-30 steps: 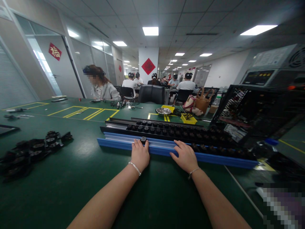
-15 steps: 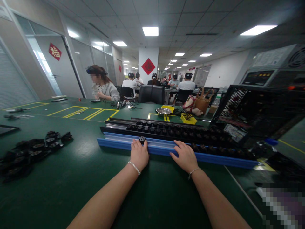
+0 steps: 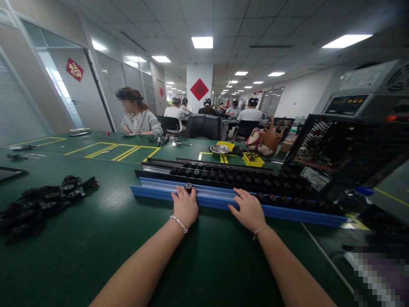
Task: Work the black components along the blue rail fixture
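A long blue rail (image 3: 153,190) lies across the green table (image 3: 96,238) in front of me. My left hand (image 3: 185,207) rests on its near edge, fingers curled over a small black socket piece (image 3: 188,186) that sits in the rail. My right hand (image 3: 248,209) lies on the rail further right, fingers bent over its edge near a row of black socket pieces (image 3: 287,202) in the rail. Behind it, a black rail (image 3: 159,172) holds several more black sockets.
A heap of loose black socket pieces (image 3: 41,202) lies at the left. A black mesh crate (image 3: 335,149) stands at the right, a grey machine (image 3: 367,89) behind it. A metal bowl (image 3: 219,149) and yellow trays (image 3: 252,159) sit further back. A person (image 3: 137,115) sits at the far side.
My left hand has slid slightly left along the blue rail with the black socket piece. My right hand has stayed put.
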Action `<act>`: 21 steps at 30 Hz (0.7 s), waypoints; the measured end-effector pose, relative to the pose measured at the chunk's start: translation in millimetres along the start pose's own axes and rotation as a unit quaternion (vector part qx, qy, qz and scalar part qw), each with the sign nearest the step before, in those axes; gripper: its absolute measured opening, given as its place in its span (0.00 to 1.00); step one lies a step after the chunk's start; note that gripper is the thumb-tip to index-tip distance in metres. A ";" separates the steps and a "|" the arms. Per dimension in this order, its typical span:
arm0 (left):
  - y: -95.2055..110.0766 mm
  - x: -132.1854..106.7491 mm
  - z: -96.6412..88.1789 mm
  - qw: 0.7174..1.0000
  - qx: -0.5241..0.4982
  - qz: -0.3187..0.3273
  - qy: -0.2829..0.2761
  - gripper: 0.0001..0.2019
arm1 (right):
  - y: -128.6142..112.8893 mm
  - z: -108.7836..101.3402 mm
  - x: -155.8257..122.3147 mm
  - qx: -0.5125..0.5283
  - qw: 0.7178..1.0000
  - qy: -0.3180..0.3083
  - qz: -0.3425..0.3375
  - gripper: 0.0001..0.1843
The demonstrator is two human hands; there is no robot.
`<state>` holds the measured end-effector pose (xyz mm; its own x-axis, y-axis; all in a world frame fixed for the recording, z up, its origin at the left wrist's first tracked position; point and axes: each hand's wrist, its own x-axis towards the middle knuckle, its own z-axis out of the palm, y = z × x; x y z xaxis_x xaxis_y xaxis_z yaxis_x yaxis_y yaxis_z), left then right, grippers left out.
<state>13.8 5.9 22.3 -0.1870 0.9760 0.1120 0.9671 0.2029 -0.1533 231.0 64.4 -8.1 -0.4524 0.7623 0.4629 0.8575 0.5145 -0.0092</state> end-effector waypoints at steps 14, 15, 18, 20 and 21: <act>-5.6 2.9 1.2 1.000 0.010 -0.009 -0.017 0.37 | -0.6 -0.9 0.0 0.000 1.000 0.003 0.000 0.13; -5.8 3.0 1.0 1.000 0.009 -0.009 -0.017 0.37 | -0.5 -0.8 0.0 0.000 1.000 0.003 0.000 0.13; -6.3 3.2 0.3 1.000 0.007 -0.008 -0.022 0.37 | -0.1 -0.3 0.0 -0.001 1.000 0.002 0.000 0.14; -6.6 3.3 -0.4 1.000 0.007 -0.008 -0.028 0.37 | 0.1 -0.1 0.0 -0.001 1.000 0.001 -0.001 0.14; -6.8 3.4 -0.8 0.999 0.009 -0.009 -0.030 0.37 | 0.2 0.0 0.0 -0.001 1.000 0.002 -0.001 0.14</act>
<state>6.7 7.7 24.5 -0.2146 0.9751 0.0559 0.9605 0.2211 -0.1689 231.2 64.5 -8.1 -0.4540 0.7595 0.4659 0.8569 0.5155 -0.0054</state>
